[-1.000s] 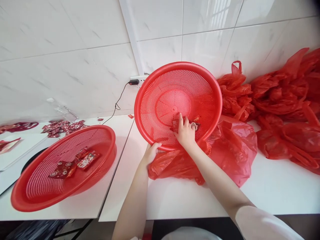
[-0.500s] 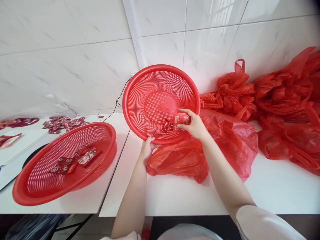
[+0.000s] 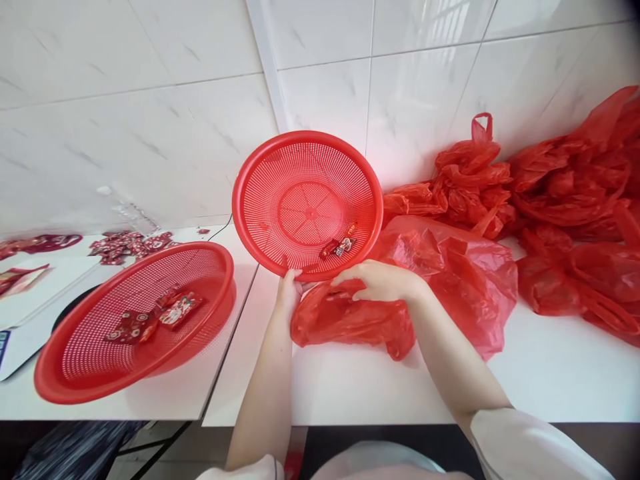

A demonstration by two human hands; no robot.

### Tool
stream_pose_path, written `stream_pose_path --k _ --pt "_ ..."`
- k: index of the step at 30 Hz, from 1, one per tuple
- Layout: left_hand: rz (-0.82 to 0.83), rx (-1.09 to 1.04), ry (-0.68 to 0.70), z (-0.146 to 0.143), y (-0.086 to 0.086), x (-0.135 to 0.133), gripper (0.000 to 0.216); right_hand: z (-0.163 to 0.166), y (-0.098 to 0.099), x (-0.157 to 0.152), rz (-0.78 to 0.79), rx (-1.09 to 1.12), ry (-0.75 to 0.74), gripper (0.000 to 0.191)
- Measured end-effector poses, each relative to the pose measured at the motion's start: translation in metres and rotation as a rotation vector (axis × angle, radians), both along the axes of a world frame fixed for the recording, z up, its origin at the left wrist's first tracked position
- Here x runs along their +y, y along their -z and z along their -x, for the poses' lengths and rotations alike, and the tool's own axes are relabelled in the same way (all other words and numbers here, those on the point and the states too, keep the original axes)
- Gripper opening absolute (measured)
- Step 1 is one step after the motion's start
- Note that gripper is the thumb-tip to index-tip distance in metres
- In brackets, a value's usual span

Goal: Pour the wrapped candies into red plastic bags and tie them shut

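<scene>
My left hand [image 3: 289, 290] is closed on the near rim of a tilted red plastic basket [image 3: 260, 227], thumb inside the rim. Some of its fingers are hidden, and I cannot tell whether they also pinch the bag. Low in the basket lie a few small wrapped sweets [image 3: 344, 247]. Under the rim, a red plastic bag [image 3: 350, 327] rests on the table with its mouth towards the basket. Over that mouth, my right hand [image 3: 383, 281] has its fingers apart, with nothing visible in them.
To the left, a second red basket [image 3: 60, 333] holds several patterned red packets [image 3: 177, 310]. More small red packets [image 3: 123, 247] lie by the tiled wall. Bunched red plastic bags [image 3: 470, 180] crowd the right side of the white table [image 3: 540, 380].
My right hand has moved down from inside the basket to the bag's mouth. The red packet it held is out of sight. The basket has shifted slightly left.
</scene>
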State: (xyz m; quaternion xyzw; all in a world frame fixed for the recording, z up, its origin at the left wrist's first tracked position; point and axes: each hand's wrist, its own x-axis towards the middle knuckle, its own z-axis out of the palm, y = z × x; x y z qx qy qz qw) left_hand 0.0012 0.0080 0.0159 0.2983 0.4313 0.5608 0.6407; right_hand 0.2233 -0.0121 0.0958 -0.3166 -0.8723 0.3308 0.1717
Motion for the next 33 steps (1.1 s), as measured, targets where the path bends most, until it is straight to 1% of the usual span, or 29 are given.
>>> stream_pose_path --k 2,3,4,6,7,9,10,11,12,13,14,16,20,22,24,26,27,30,33 --pt "0.001 -0.002 0.001 0.000 -0.002 -0.001 0.035 -0.001 0.000 0.002 -0.032 0.012 0.049 0.036" --pt "0.009 -0.002 0.002 0.000 -0.002 -0.001 0.035 -0.002 0.000 0.003 -0.065 0.056 0.093 0.031" --pt "0.025 -0.001 0.010 0.001 -0.002 -0.001 0.035 -0.002 0.001 0.005 -0.110 0.111 0.151 0.027" --pt "0.047 0.014 0.027 0.002 -0.002 -0.001 0.036 -0.002 0.007 0.012 -0.235 0.176 0.324 0.027" --pt "0.041 0.028 0.042 0.001 -0.002 -0.002 0.036 0.000 0.011 0.016 -0.298 0.151 0.427 0.031" --pt "-0.002 0.062 0.072 -0.002 -0.002 -0.004 0.038 0.005 0.023 0.024 -0.366 -0.017 0.602 0.048" --pt "-0.026 0.072 0.085 -0.004 -0.001 -0.005 0.040 0.008 0.029 0.028 -0.362 -0.132 0.654 0.058" --pt "-0.043 0.075 0.100 -0.008 0.000 -0.007 0.042 0.010 0.035 0.030 -0.334 -0.245 0.676 0.067" --pt "-0.056 0.072 0.112 -0.012 0.002 -0.008 0.045 0.013 0.039 0.031 -0.288 -0.342 0.672 0.072" --pt "-0.069 0.066 0.119 -0.016 0.003 -0.009 0.046 0.015 0.042 0.032 -0.240 -0.414 0.654 0.072" --pt "-0.079 0.058 0.122 -0.019 0.006 -0.009 0.047 0.017 0.044 0.031 -0.201 -0.458 0.628 0.070" --pt "-0.080 0.046 0.130 -0.023 0.011 -0.007 0.044 0.019 0.044 0.029 -0.167 -0.476 0.561 0.062" --pt "-0.057 0.041 0.078 -0.021 0.016 0.000 0.041 0.018 0.040 0.027 -0.215 -0.377 0.401 0.055" --pt "-0.032 0.035 0.052 -0.018 0.015 0.002 0.039 0.016 0.038 0.028 -0.233 -0.320 0.336 0.058" --pt "-0.004 0.030 0.057 -0.016 0.013 0.002 0.038 0.012 0.038 0.030 -0.229 -0.266 0.270 0.063" --pt "0.012 0.032 0.061 -0.015 0.012 0.002 0.036 0.009 0.039 0.033 -0.217 -0.204 0.208 0.064" --pt "0.015 0.036 0.052 -0.015 0.012 0.002 0.035 0.007 0.039 0.035 -0.207 -0.170 0.178 0.060" --pt "0.010 0.039 0.014 -0.013 0.014 0.004 0.033 0.002 0.040 0.038 -0.163 -0.050 0.126 0.041" --pt "0.019 0.017 0.010 -0.010 0.015 0.006 0.036 0.000 0.035 0.036 -0.142 0.056 0.154 0.035"
